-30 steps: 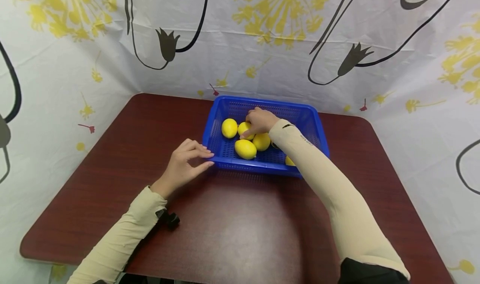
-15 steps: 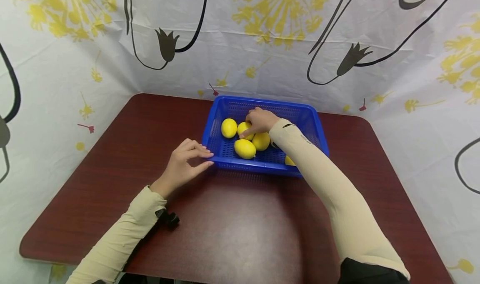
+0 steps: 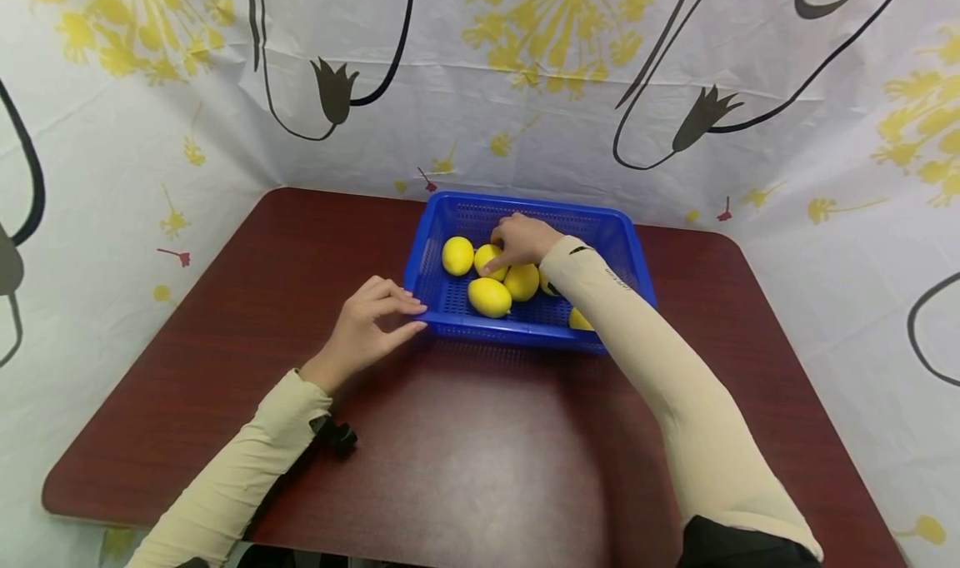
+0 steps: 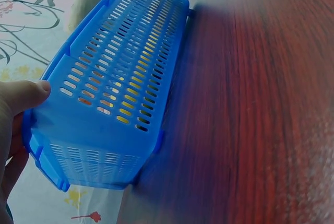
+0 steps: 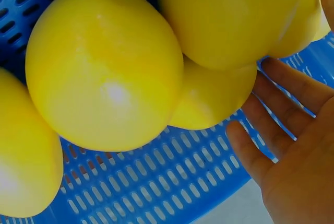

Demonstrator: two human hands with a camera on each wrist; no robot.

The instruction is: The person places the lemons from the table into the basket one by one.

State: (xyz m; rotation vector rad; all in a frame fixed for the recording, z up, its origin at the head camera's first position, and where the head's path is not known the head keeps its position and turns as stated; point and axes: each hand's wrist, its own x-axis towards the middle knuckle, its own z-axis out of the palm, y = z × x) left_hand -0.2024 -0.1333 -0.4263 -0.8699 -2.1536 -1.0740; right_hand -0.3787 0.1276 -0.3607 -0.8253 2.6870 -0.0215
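Observation:
A blue perforated plastic basket (image 3: 517, 331) stands on the table with several yellow lemons inside. My left hand (image 3: 367, 322) pinches the rim at its near left corner; in the left wrist view the thumb (image 4: 25, 94) lies against the basket's outer wall (image 4: 99, 125). Inside the basket, my right hand (image 3: 525, 239) has thumb and fingers around a lemon (image 3: 491, 262) that sits among the others. Beside it lie a lemon (image 3: 457, 256) on the left and another lemon (image 3: 490, 297) in front. The right wrist view has the curled fingers (image 5: 284, 98) close against lemons.
The dark reddish-brown table (image 3: 480, 451) extends around the basket. Behind and beside it hangs a white patterned cloth (image 3: 480, 93). My right forearm (image 3: 645, 351) crosses over the basket's near right side and hides part of a lemon (image 3: 579, 320).

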